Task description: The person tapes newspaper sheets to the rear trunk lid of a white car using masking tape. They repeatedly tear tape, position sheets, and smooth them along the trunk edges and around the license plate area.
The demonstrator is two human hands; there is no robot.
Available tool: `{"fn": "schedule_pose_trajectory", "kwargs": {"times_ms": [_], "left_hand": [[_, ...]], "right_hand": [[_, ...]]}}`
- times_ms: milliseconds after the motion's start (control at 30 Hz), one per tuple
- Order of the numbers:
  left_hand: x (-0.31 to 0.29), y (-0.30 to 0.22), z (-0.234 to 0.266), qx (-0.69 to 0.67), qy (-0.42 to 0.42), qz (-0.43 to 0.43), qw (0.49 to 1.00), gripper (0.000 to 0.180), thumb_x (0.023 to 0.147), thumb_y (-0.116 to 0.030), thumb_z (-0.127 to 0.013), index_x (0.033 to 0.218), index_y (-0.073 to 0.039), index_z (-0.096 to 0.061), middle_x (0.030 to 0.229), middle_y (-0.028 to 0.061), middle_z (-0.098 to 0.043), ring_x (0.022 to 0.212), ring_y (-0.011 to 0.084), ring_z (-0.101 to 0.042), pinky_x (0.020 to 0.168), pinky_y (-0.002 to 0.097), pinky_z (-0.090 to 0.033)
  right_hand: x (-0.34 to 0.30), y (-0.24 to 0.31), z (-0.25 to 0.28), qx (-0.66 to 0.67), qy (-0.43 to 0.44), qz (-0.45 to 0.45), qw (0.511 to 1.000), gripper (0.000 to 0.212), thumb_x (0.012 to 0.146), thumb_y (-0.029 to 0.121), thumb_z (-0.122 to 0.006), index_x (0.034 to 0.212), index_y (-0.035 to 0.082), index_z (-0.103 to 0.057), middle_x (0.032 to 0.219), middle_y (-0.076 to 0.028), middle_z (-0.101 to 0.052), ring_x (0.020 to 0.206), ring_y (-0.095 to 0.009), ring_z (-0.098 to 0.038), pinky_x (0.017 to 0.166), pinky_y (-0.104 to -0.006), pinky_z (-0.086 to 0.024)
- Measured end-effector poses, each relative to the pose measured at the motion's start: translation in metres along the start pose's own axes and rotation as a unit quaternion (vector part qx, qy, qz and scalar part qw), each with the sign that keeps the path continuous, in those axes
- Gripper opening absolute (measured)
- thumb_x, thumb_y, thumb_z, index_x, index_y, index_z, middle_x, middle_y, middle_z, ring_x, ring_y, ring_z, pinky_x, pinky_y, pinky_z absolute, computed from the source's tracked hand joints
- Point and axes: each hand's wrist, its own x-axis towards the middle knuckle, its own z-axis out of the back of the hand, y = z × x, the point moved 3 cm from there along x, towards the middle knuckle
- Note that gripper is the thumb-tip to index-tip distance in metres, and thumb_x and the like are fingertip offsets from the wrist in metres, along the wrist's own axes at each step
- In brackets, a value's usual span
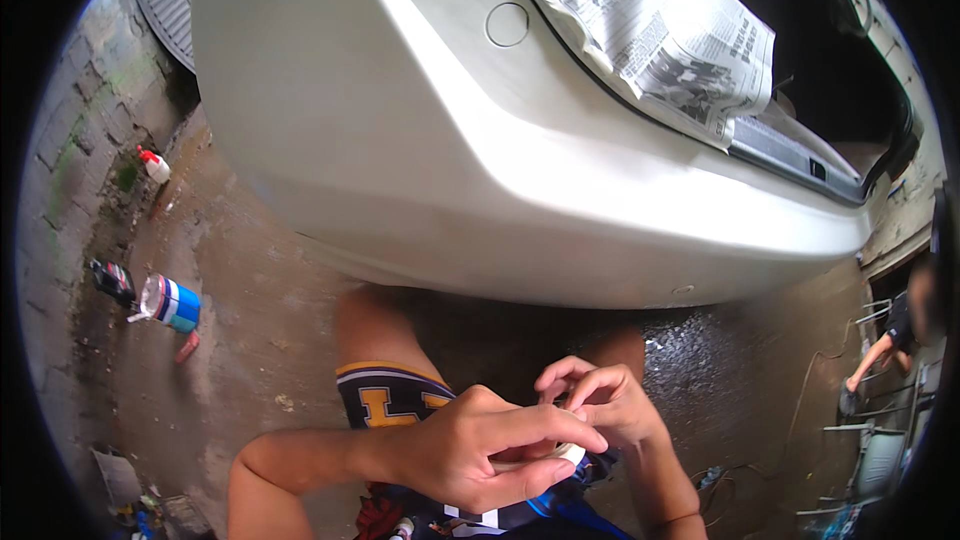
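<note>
My left hand (490, 445) curls around a small whitish roll of tape (572, 453), held above my lap. Much of the roll is hidden behind the fingers. My right hand (610, 405) is at the roll's upper side with thumb and fingertips pinched together; what lies between them is too small to make out. Just beyond my knees is the pale, glossy rear bumper (400, 170) of a car, with a round cover outlined in it. Newspaper sheets (670, 30) hang over the edge of the open trunk.
At left on the wet floor stand a blue-and-white can (172, 302), a dark bottle (113, 282) and a white bottle with a red top (153, 164), near a block wall (75, 130). A person (900, 325) and a chair (880, 460) are at far right.
</note>
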Motion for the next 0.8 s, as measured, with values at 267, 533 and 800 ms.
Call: {"fn": "schedule_pose_trajectory", "kwargs": {"times_ms": [267, 533, 800], "left_hand": [[-0.010, 0.010, 0.008, -0.102, -0.031, -0.023, 0.994, 0.029, 0.091, 0.003, -0.071, 0.119, 0.001, -0.071, 0.072, 0.0058, -0.070, 0.055, 0.0107, -0.062, 0.052, 0.0249, -0.045], [-0.030, 0.016, 0.022, -0.302, -0.105, 0.123, 0.940, 0.025, 0.096, 0.001, -0.063, 0.121, 0.004, -0.065, 0.065, 0.0053, -0.063, 0.051, 0.0071, -0.055, 0.049, 0.0219, -0.040], [-0.024, 0.019, 0.050, -0.411, -0.174, 0.035, 0.894, 0.046, 0.104, -0.021, -0.062, 0.139, 0.003, -0.045, 0.079, 0.0176, -0.066, 0.051, 0.0174, -0.060, 0.044, 0.0277, -0.048]], "right_hand": [[0.009, -0.025, -0.012, 0.143, 0.063, 0.030, 0.987, 0.013, 0.088, 0.008, -0.083, 0.095, 0.005, -0.073, 0.106, -0.012, -0.064, 0.100, -0.024, -0.065, 0.089, -0.0382, -0.055], [0.022, -0.033, -0.023, 0.129, 0.126, 0.006, 0.984, 0.031, 0.088, 0.020, -0.086, 0.111, 0.002, -0.077, 0.121, -0.017, -0.062, 0.114, -0.025, -0.060, 0.102, -0.0368, -0.047], [0.021, 0.085, -0.017, -0.506, -0.105, 0.291, 0.805, 0.014, 0.084, 0.009, -0.085, 0.097, 0.007, -0.082, 0.096, -0.006, -0.079, 0.087, -0.022, -0.072, 0.078, -0.0367, -0.056]]}}
